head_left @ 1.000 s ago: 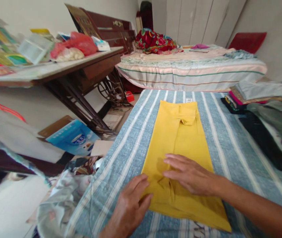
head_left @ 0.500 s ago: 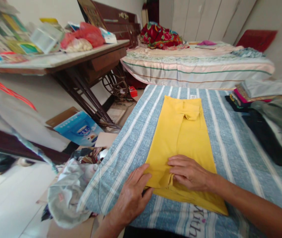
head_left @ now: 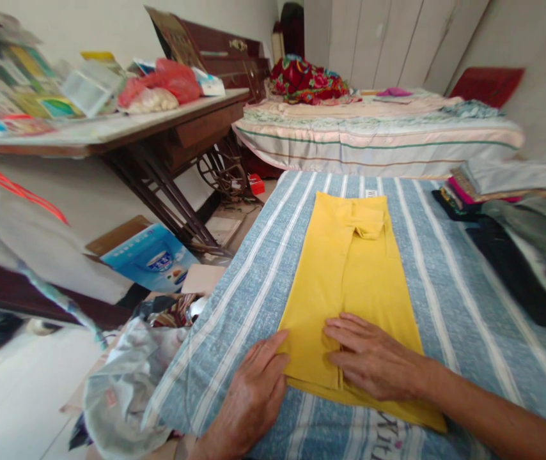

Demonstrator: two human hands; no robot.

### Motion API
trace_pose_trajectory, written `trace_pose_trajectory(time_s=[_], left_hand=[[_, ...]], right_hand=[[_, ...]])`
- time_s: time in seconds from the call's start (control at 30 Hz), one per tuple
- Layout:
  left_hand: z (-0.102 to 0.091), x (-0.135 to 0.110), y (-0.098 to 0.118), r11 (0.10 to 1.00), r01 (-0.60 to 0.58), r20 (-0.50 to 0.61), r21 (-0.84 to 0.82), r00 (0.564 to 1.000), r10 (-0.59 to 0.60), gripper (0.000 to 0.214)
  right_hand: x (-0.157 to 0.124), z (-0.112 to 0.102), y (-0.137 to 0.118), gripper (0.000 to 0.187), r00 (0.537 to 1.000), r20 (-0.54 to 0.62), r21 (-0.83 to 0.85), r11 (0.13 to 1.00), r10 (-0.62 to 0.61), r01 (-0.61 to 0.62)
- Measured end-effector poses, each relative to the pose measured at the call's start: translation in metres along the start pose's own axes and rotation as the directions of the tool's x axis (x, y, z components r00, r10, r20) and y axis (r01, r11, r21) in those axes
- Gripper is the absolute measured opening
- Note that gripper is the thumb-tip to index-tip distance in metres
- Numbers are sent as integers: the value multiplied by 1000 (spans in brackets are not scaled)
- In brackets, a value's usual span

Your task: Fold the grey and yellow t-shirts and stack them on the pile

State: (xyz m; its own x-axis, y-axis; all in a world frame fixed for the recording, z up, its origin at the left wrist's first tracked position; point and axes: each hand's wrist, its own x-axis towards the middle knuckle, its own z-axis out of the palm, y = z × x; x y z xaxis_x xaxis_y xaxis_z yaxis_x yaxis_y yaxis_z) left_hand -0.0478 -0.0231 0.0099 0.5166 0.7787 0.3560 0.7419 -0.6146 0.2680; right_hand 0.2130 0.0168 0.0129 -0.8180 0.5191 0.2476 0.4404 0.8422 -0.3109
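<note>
A yellow folded garment (head_left: 321, 281) lies lengthwise on the blue-and-white striped sheet (head_left: 249, 268), its kind not fully clear. A lengthwise edge runs down its middle, and a small raised fold shows near the far end. At the near left corner, my left hand (head_left: 254, 390) has the garment's edge between fingers and thumb. My right hand (head_left: 373, 358) rests flat on the near part, fingers extended across the middle edge; its thumb is mostly hidden.
Stacked folded clothes (head_left: 517, 185) and dark garments (head_left: 517, 268) lie to the right. A cluttered sewing machine table (head_left: 158, 131) stands at left, above a blue box (head_left: 153, 255) and a pale cloth heap (head_left: 124, 390). Behind is another bed (head_left: 373, 137).
The bunched near end now lies flatter, and its middle edge reaches straight to the hem. Both hands appear slightly lower in view, partly because the camera tilted.
</note>
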Motion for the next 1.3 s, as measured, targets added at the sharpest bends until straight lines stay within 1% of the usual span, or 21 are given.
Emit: trace_pose_trajectory(time_s=[0.13, 0.23, 0.3, 0.37, 0.43, 0.47, 0.53, 0.57, 0.67, 0.77, 0.87, 0.93, 1.0, 1.1, 1.2, 1.3], left_hand=[[-2, -4, -5, 999, -46, -17, 16, 999, 47, 25], [-7, -5, -7, 997, -58, 20, 46, 998, 58, 25], [-10, -4, -8, 995, -71, 39, 71, 997, 68, 21], [-12, 3, -8, 991, -101, -16, 85, 995, 103, 17], [-12, 18, -7, 990, -100, -55, 101, 993, 106, 17], [-11, 29, -6, 990, -84, -49, 116, 995, 90, 19], [-6, 57, -3, 987, -44, 23, 158, 999, 41, 25], [-1, 74, -3, 984, -37, 57, 176, 998, 28, 28], [19, 135, -7, 980, -9, 165, 201, 986, -25, 35], [47, 204, -25, 978, 50, 250, 200, 963, -100, 39], [76, 268, -55, 965, 143, 241, 222, 950, -196, 41], [93, 299, -78, 947, 219, 219, 235, 937, -271, 40], [107, 317, -99, 929, 276, 202, 245, 923, -328, 40], [120, 324, -119, 914, 319, 177, 251, 913, -368, 44], [123, 328, -126, 908, 316, 153, 273, 918, -365, 42], [119, 349, -130, 904, 285, 119, 319, 934, -337, 35]], right_hand=[[1, -7, -7, 26, 999, 36, 23, 999, 31, -32], [1, -6, -10, 27, 997, 48, 14, 998, 64, -65], [1, -2, -11, 25, 996, 28, 4, 997, 80, -80], [3, 3, -11, 25, 995, -21, -4, 996, 93, -94], [6, 8, -10, 25, 992, -88, 3, 996, 89, -89], [8, 10, -8, 25, 990, -117, 14, 997, 80, -79], [14, 10, -1, 19, 982, -168, 46, 996, 81, -74], [18, 9, 5, 16, 977, -186, 59, 994, 100, -90], [28, -4, 32, 15, 949, -217, 75, 974, 227, -216], [36, -21, 72, 20, 897, -290, 79, 942, 335, -327], [43, -35, 119, 22, 825, -394, 69, 908, 405, -413], [46, -41, 151, 23, 775, -442, 60, 877, 452, -477], [46, -47, 182, 24, 723, -487, 50, 842, 490, -537], [43, -55, 225, 25, 644, -539, 20, 773, 543, -634], [42, -60, 260, 27, 598, -499, -36, 674, 628, -738], [45, -59, 284, 31, 560, -418, -107, 574, 715, -812]])
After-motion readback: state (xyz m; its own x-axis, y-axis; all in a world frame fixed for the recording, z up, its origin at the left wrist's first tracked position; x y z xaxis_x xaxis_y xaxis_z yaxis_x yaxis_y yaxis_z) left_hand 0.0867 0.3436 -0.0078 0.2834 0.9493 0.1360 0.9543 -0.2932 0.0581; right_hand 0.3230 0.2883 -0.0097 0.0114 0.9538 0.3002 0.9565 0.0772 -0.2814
